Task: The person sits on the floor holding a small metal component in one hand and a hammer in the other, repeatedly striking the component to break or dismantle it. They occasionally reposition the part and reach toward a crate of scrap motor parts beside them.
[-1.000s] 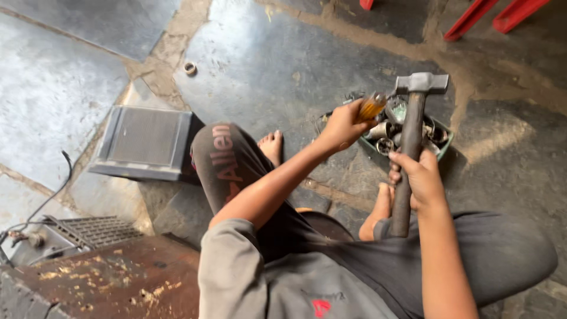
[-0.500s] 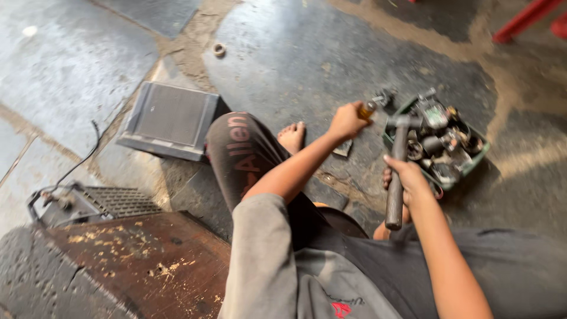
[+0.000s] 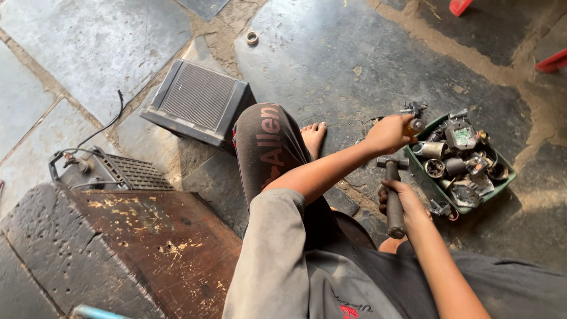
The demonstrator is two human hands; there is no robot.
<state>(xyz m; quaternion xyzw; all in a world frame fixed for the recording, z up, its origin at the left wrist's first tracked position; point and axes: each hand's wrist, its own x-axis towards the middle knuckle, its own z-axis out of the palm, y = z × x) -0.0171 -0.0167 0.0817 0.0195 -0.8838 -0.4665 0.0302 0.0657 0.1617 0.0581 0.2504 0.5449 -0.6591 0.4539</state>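
Head view: left hand (image 3: 387, 133) pinches an orange-handled tool (image 3: 413, 125) at the green tray (image 3: 502, 183) near rim; right hand (image 3: 404, 198) is wrapped around the hammer (image 3: 394, 198) handle, long axis near-vertical, head toward the tool just above, well short of the tray

A workshop floor of large grey stone slabs (image 3: 106, 35) with sandy, dirt-filled joints (image 3: 472, 53). A worn, rust-stained wooden block (image 3: 130, 248) sits at lower left, beside a finned metal radiator (image 3: 198, 100) lying in daylight.
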